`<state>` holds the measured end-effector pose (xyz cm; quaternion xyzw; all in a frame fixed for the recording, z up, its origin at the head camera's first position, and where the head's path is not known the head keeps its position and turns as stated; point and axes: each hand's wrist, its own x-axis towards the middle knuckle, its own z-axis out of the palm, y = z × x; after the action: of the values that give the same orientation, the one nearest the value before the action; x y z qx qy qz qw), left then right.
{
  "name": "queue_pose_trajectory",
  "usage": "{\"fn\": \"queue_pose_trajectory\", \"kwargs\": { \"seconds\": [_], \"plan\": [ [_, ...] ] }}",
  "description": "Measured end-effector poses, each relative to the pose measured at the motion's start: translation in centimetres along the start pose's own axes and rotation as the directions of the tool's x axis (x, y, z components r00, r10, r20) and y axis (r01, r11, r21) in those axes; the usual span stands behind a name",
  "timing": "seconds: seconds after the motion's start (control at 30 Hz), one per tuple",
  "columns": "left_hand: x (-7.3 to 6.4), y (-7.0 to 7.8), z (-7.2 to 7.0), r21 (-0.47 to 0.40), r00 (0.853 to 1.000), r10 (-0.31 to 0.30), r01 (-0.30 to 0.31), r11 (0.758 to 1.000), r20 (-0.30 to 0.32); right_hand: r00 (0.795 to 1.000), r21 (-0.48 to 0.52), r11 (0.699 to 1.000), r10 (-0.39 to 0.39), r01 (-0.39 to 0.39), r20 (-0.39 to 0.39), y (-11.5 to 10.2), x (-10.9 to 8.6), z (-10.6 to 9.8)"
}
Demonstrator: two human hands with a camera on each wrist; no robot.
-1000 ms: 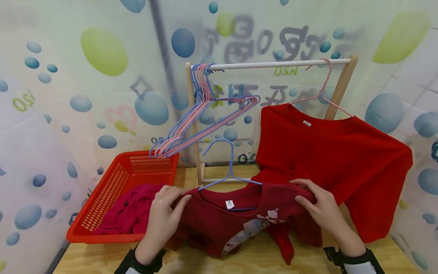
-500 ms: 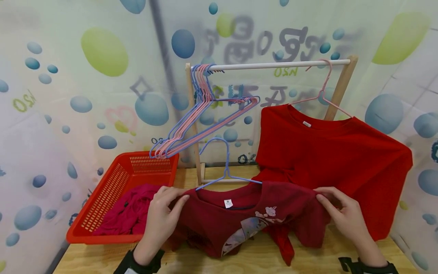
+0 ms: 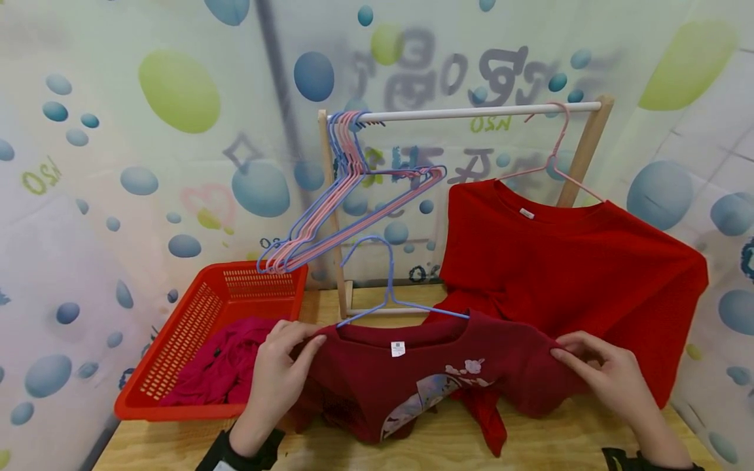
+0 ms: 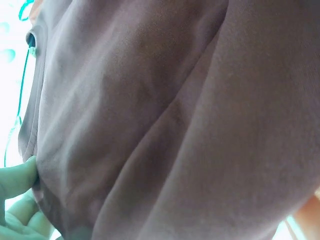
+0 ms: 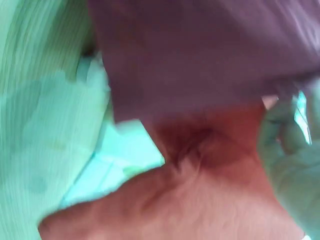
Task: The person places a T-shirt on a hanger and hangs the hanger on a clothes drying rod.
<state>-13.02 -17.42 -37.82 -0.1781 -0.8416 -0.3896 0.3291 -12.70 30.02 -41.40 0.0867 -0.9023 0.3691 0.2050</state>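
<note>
A dark red shirt (image 3: 412, 366) with a printed front and a white neck label spreads between both hands, low over the table. Inside its neck sits a blue hanger (image 3: 391, 281), hook pointing up and shoulders running under the cloth. My left hand (image 3: 283, 376) pinches the shirt's left shoulder between thumb and fingers; the left wrist view shows that thumb (image 4: 20, 177) on the cloth's edge. On the other side my right hand (image 3: 612, 376) pinches the sleeve and draws it outward. Cloth fills most of the left wrist view.
Behind stands a rack with a white rail (image 3: 471, 113), bearing several blue and pink hangers (image 3: 347, 190) at its left. A bright red shirt (image 3: 565, 261) hangs from a pink hanger (image 3: 552, 160) at right. Left is a red basket (image 3: 177, 412) with magenta clothing (image 3: 226, 366) on the wooden table (image 3: 330, 451).
My right hand has shifted right, from the shirt's shoulder out to the sleeve, stretching it. The hanger's hook has tipped slightly left. My left hand has stayed nearly in place.
</note>
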Motion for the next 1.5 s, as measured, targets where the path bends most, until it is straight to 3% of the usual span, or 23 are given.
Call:
{"fn": "queue_pose_trajectory", "kwargs": {
  "seconds": [0.17,0.27,0.33,0.57,0.67,0.8,0.93,1.13,1.27,1.37,1.5],
  "plan": [
    [-0.1,0.1,0.1,0.005,1.0,0.009,-0.009,1.0,0.016,0.983,-0.13,0.991,0.038,-0.015,0.18,0.6,0.3,-0.5],
    [-0.2,0.2,0.1,0.009,1.0,0.008,-0.008,1.0,0.019,0.967,-0.157,0.987,0.002,0.039,0.255,0.6,0.8,-0.9],
    [-0.2,0.3,0.2,0.012,1.0,0.01,-0.01,1.0,0.022,0.963,-0.146,0.984,-0.059,0.1,0.264,0.2,1.1,-1.2],
    [-0.1,0.4,0.6,0.007,0.999,0.034,-0.035,0.999,0.043,0.96,0.005,0.966,-0.258,0.259,0.114,-5.3,1.9,0.3],
    [0.0,0.4,0.9,0.002,0.997,0.058,-0.058,0.998,0.047,0.944,-0.047,0.947,-0.312,0.318,0.106,-7.6,2.0,1.6],
    [0.0,0.5,1.3,-0.003,0.995,0.079,-0.079,0.997,0.054,0.909,-0.139,0.899,-0.404,0.415,0.099,-9.0,2.2,3.2],
    [0.0,0.8,1.6,-0.003,0.995,0.069,-0.069,0.998,0.065,0.88,-0.163,0.866,-0.473,0.474,0.045,-9.1,2.4,4.4],
    [0.0,0.9,1.8,0.008,0.995,0.088,-0.089,0.996,0.049,0.882,-0.127,0.877,-0.47,0.463,-0.027,-8.4,2.6,5.2],
    [-0.2,0.8,1.7,-0.009,0.995,0.087,-0.087,0.996,0.038,0.867,-0.092,0.871,-0.49,0.483,-0.088,-7.7,2.9,5.2],
    [-0.3,0.6,1.2,-0.029,0.998,0.044,-0.043,0.999,0.044,0.855,-0.095,0.864,-0.503,0.495,-0.126,-7.1,3.1,5.0],
    [-0.8,0.2,0.3,-0.062,0.991,-0.094,0.1,0.993,0.1,0.855,-0.105,0.87,-0.493,0.482,-0.16,-6.3,3.4,4.4]
  ]
}}
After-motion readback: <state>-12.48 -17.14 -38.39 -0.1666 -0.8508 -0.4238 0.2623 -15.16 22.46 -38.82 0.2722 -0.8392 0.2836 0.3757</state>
